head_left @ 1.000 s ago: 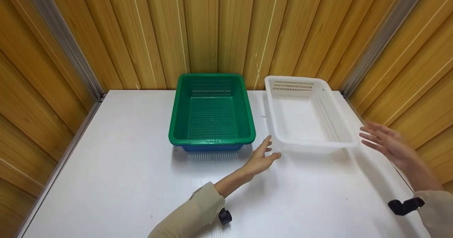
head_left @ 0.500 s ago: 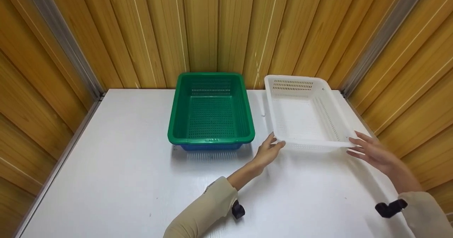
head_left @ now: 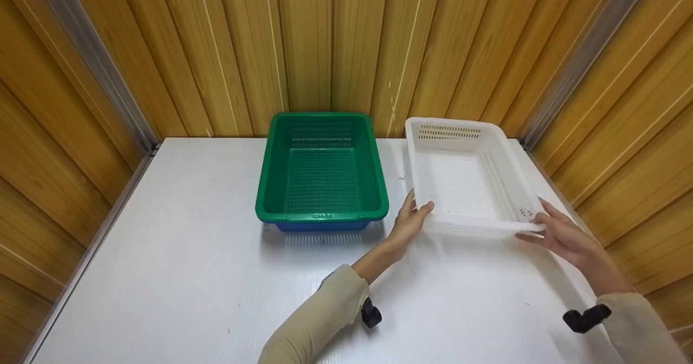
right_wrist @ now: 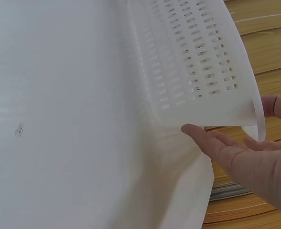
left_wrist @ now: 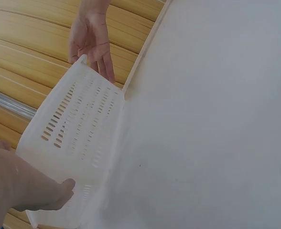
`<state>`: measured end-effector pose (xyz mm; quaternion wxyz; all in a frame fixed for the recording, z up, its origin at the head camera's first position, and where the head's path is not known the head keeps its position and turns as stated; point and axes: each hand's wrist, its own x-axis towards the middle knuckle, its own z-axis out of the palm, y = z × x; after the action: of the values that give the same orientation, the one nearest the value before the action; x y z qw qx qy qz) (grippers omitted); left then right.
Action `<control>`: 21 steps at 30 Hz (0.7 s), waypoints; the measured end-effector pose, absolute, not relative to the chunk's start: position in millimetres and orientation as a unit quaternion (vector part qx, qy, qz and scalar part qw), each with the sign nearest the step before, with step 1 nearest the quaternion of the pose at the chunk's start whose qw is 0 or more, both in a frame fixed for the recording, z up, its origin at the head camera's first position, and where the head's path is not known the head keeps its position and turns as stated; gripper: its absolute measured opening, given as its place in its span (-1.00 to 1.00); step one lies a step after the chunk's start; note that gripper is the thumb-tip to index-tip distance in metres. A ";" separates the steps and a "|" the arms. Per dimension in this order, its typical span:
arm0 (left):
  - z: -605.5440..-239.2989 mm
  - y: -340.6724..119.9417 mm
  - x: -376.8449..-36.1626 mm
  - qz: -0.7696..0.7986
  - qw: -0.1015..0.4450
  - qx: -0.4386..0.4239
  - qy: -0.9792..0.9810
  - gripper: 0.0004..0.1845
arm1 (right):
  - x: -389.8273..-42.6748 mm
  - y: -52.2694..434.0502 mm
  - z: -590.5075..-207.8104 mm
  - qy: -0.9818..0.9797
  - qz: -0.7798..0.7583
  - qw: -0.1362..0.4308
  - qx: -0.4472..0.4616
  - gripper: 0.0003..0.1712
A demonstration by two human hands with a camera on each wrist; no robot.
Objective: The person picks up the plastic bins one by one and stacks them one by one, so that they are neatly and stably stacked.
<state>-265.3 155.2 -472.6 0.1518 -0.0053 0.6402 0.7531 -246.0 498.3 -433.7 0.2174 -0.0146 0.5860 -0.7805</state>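
A white perforated basket (head_left: pixel 470 175) stands on the white table (head_left: pixel 184 245) at the back right. My left hand (head_left: pixel 412 218) holds its near left corner, thumb over the rim. My right hand (head_left: pixel 549 233) holds the near right corner, fingers under the rim and thumb along the side. In the left wrist view the left hand (left_wrist: pixel 21 183) presses its thumb on the white basket's (left_wrist: pixel 78 129) slotted wall, and the right hand (left_wrist: pixel 90 38) shows at the far corner. In the right wrist view the right hand (right_wrist: pixel 245 157) cups under the white basket's (right_wrist: pixel 193 62) corner.
A green basket (head_left: pixel 322 169) sits nested in a blue basket (head_left: pixel 323 226), just left of the white one, against the back wall. Wooden panel walls (head_left: pixel 346 44) close in the table on three sides, the right wall close to the white basket.
Both hands have closed in on the white basket from open air and now hold its near corners. The green basket has not moved.
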 end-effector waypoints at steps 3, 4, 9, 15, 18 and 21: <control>-475.6 157.2 -265.1 0.762 0.154 -0.002 0.629 -0.17 | -242.0 501.1 -435.0 0.563 -0.791 0.238 -0.026 -0.01; -477.1 157.9 -264.4 0.767 0.152 -0.001 0.623 -0.17 | -240.6 502.0 -435.2 0.556 -0.794 0.244 -0.031 -0.01; -483.4 159.8 -257.6 0.797 0.153 0.010 0.584 -0.14 | -235.9 506.5 -436.1 0.519 -0.813 0.259 -0.046 -0.03; -481.3 158.2 -255.4 0.812 0.149 0.041 0.563 -0.13 | -235.1 506.0 -435.2 0.524 -0.818 0.234 -0.040 -0.07; -476.4 156.2 -255.8 0.810 0.147 0.042 0.566 -0.13 | -234.9 504.2 -433.7 0.533 -0.819 0.209 -0.038 -0.08; -471.1 155.9 -255.7 0.808 0.145 0.046 0.569 -0.14 | -233.4 504.4 -432.5 0.534 -0.822 0.192 -0.045 -0.11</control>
<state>-255.7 155.9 -471.1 0.1449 0.0462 0.5692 0.8080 -233.4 504.4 -432.5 0.1919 -0.0454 0.5344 -0.8219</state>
